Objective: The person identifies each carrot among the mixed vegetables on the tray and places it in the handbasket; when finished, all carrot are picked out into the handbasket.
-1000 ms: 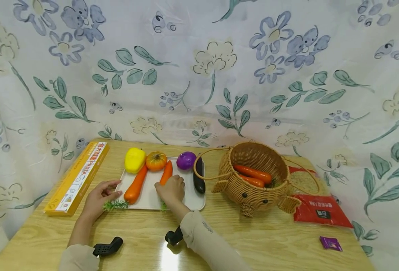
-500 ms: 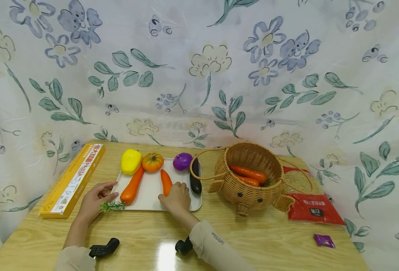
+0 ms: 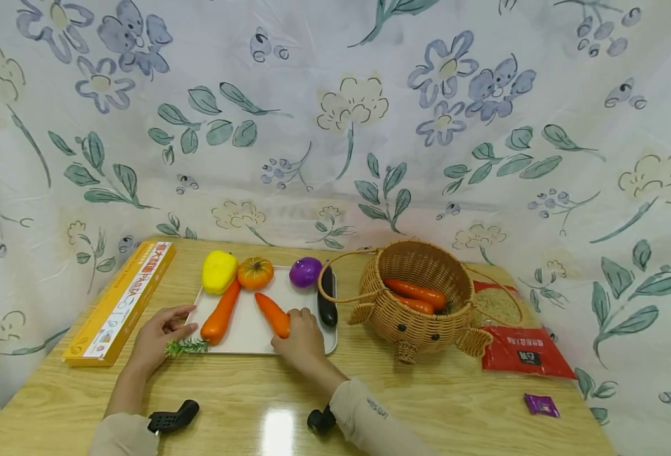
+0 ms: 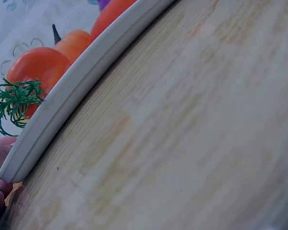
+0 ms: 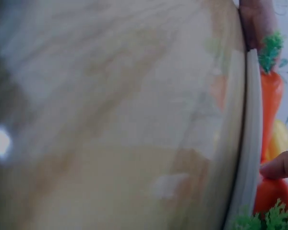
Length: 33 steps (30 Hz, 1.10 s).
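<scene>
A white tray (image 3: 250, 332) lies on the table, and my left hand (image 3: 154, 342) grips its left edge, thumb above and fingers below the rim in the left wrist view. My right hand (image 3: 304, 345) holds a carrot (image 3: 271, 315) by its thick end, over the tray's front right part. The carrot's tip points back and left. Its green leaves, hidden by the hand in the head view, show in the right wrist view. Another carrot (image 3: 221, 315) lies on the left of the tray, its leaves (image 3: 186, 346) overhanging the front edge beside my left hand.
Along the tray's back are a yellow bell pepper (image 3: 218, 272), an orange pumpkin (image 3: 255, 273) and a purple onion (image 3: 306, 272). An eggplant (image 3: 327, 305) lies at the right edge. Rightward stand a wicker basket (image 3: 369, 316) with carrots and a red bag (image 3: 540, 354); a pasta box (image 3: 119, 307) lies left.
My right hand has shifted right and slightly toward me, and the carrot in it has turned so its tip points left instead of right. The left hand stays at the tray edge.
</scene>
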Each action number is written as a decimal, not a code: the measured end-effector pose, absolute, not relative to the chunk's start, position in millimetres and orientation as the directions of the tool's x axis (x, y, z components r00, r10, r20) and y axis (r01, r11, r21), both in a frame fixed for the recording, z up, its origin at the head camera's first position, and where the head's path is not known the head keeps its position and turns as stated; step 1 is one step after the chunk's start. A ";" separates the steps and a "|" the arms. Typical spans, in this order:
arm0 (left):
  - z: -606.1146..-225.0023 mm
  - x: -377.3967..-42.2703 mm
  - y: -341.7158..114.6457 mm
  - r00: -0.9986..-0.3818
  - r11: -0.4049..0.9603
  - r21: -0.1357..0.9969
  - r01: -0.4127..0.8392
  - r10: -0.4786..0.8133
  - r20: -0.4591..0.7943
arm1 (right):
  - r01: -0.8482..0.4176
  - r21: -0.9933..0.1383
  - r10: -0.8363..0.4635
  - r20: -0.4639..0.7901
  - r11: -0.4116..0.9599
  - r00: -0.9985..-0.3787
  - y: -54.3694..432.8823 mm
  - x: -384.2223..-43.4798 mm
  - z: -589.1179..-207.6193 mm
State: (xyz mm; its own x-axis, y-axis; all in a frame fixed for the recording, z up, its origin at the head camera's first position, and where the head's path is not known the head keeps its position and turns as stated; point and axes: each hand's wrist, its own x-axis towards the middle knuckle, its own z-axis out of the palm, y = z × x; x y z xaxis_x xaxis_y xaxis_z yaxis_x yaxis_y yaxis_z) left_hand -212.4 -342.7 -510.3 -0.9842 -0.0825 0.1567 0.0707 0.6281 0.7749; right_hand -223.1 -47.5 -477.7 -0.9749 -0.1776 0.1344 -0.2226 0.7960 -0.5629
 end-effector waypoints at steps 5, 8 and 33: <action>-509.7 -213.1 -342.6 -0.986 0.632 0.772 0.061 -0.082 0.145 | -0.280 -0.657 -0.242 0.150 0.700 -0.959 -34.8 -223.9 -468.4; -509.6 -212.4 -342.5 -0.987 0.635 0.770 0.051 -0.086 0.136 | -0.308 -0.680 -0.280 0.156 0.665 -0.947 -27.9 -223.4 -462.3; -509.7 -212.5 -341.7 -0.985 0.634 0.771 0.058 -0.088 0.147 | -0.374 -0.799 -0.427 0.165 0.471 -0.889 21.4 -217.8 -416.2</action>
